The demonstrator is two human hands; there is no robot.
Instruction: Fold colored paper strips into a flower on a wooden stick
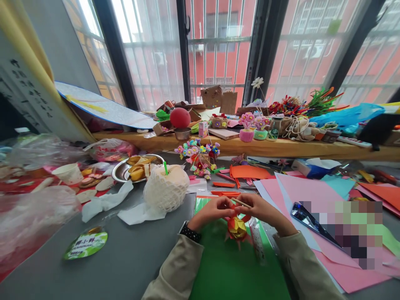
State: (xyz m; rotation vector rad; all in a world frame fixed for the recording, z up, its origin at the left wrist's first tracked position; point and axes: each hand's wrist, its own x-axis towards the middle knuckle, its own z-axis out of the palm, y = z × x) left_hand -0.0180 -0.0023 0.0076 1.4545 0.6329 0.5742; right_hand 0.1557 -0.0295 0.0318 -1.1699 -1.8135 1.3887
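Observation:
Over a green sheet (237,275) I have a folded paper flower (237,228) with a gold centre and red-orange petals. My left hand (212,211) is closed, with thumb and fingertips pinching a red petal at the flower's far side. My right hand (259,208) is closed around a thin wooden stick (241,203) that slants toward the left fingertips, and its fingers also touch the petals. The exact grip on the paper is partly hidden by the fingers. A clear ruler (257,241) lies just right of the flower, below my right hand.
On the left are a netted white fruit with a green straw (167,187), a metal plate of food (117,171) and a green oval tag (86,246). Pink paper sheets (340,273) and a phone (312,221) lie right. Pipe-cleaner flowers (200,156) stand behind.

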